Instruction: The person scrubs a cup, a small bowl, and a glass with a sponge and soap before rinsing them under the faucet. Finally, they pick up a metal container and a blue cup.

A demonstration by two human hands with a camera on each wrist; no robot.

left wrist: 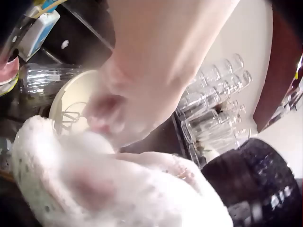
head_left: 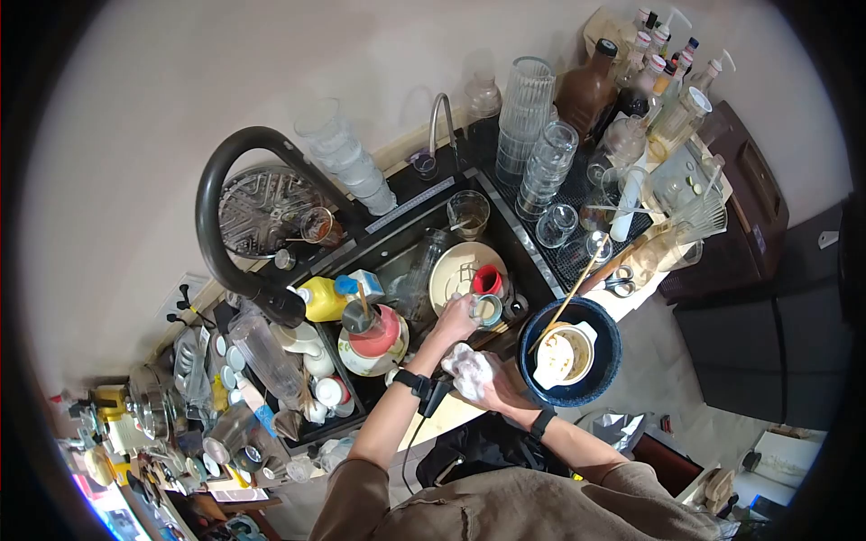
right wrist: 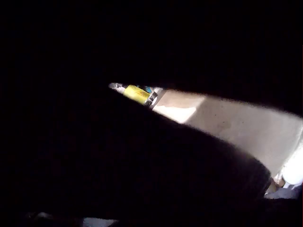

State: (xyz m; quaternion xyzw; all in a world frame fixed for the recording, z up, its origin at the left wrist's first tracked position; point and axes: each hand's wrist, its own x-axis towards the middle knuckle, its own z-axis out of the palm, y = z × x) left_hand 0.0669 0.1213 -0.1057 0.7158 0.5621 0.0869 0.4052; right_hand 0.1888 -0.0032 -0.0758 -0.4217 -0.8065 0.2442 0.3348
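Note:
My left hand [head_left: 458, 317] reaches over the sink and grips a small cup [head_left: 488, 310] with a pale blue-green rim. Just beneath is a round cream plate [head_left: 444, 272], with a red cup [head_left: 487, 280] beside the small cup. Closer to my body, my right hand [head_left: 492, 389] holds a white foamy lump [head_left: 469, 370]; suds hide its kind. The left wrist view shows my left hand [left wrist: 125, 101] blurred above that foam [left wrist: 113, 189], which thickly coats the right fingers. Nearly all of the right wrist view is dark.
A dark blue bucket [head_left: 582, 389] holding a white pot [head_left: 577, 347] stands right of the sink. The black faucet [head_left: 212, 194] arches over the left side, near a yellow bottle [head_left: 322, 298] and stacked bowls [head_left: 374, 338]. Stacked glasses [head_left: 546, 171] crowd the right drainboard.

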